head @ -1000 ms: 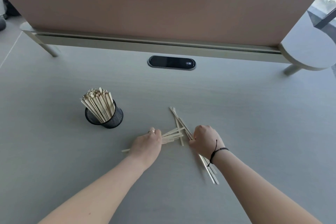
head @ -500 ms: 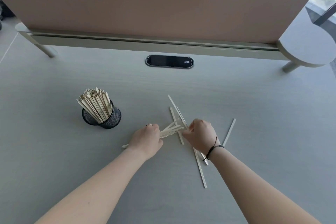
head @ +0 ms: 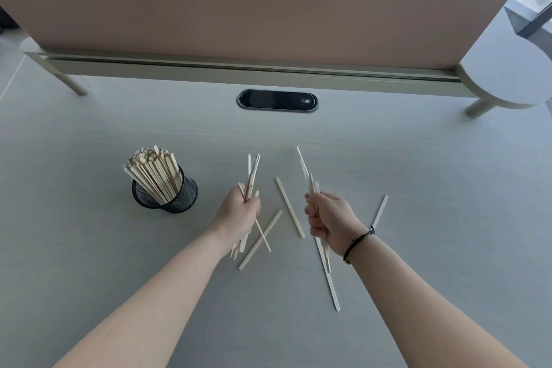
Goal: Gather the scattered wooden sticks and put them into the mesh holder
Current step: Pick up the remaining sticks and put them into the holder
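With the black mesh holder [head: 165, 193] at centre left already packed with wooden sticks, the left hand [head: 239, 212] and right hand [head: 330, 219] each grip a small bundle, while loose sticks [head: 289, 207] remain on the bench [head: 418, 158] between and beside them.

A pale grey desk [head: 388, 158] with a faint wood grain fills most of the view. Set into it near the far edge is a dark oval cable port [head: 277, 100] with a metal rim. Behind that, a light rail [head: 239, 72] carries a tall pinkish-brown divider panel [head: 254, 6] across the width. At far right a round grey side table [head: 513, 75] stands on pale legs.
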The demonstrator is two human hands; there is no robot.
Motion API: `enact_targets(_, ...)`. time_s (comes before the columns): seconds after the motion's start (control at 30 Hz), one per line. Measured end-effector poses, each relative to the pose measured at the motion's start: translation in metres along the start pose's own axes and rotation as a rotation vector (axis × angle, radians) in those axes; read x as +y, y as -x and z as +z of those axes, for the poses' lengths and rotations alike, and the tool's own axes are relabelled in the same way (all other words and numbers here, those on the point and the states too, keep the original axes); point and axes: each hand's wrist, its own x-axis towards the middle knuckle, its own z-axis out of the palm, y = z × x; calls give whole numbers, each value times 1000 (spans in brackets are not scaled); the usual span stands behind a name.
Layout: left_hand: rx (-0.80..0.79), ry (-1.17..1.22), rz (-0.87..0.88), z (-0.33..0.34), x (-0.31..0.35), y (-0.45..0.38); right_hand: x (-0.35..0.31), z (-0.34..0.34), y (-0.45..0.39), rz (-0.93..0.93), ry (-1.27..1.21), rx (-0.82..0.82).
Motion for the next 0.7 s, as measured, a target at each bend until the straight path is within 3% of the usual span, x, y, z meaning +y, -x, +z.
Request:
enact_targets(0.2,-127,283,-64,4,-1,1,1,8,-2,-56,154,-43)
enact_targets(0.4,-15,370,-87,8,-1,5,8,11,-3,-97,264,-36)
enact_targets(0.7,298,190,346,2,27,17,-9,39,26,-519,173,45)
